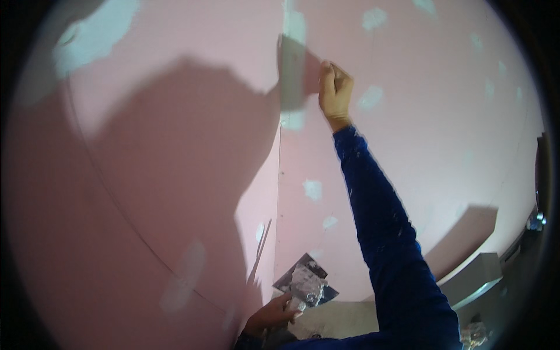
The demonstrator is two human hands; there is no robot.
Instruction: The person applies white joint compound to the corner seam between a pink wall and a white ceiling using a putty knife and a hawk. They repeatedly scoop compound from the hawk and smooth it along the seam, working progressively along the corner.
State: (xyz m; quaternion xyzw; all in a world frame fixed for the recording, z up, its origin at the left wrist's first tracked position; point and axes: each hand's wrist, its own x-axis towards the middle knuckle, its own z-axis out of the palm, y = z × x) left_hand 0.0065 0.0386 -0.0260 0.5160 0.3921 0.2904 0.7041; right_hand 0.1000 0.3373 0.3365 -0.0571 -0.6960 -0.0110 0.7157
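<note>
My right hand [336,93] is raised, its arm stretched up the pink wall, fingers closed beside the pale strip of joint compound [293,87] along the inside corner. What the fingers grip is mostly hidden; a thin edge shows at the knuckles. Low in the middle, my left hand [273,314] is closed around a putty knife [312,265]. Its broad metal blade carries a lump of whitish joint compound [307,286]. Below the right hand, the corner seam [278,192] runs down bare of compound.
Two pink board walls [420,105] meet at the corner, dotted with pale filler patches [313,189]. A large filled patch [96,38] lies upper left. My shadow covers much of the left wall. At lower right stands a grey box-like object [475,277].
</note>
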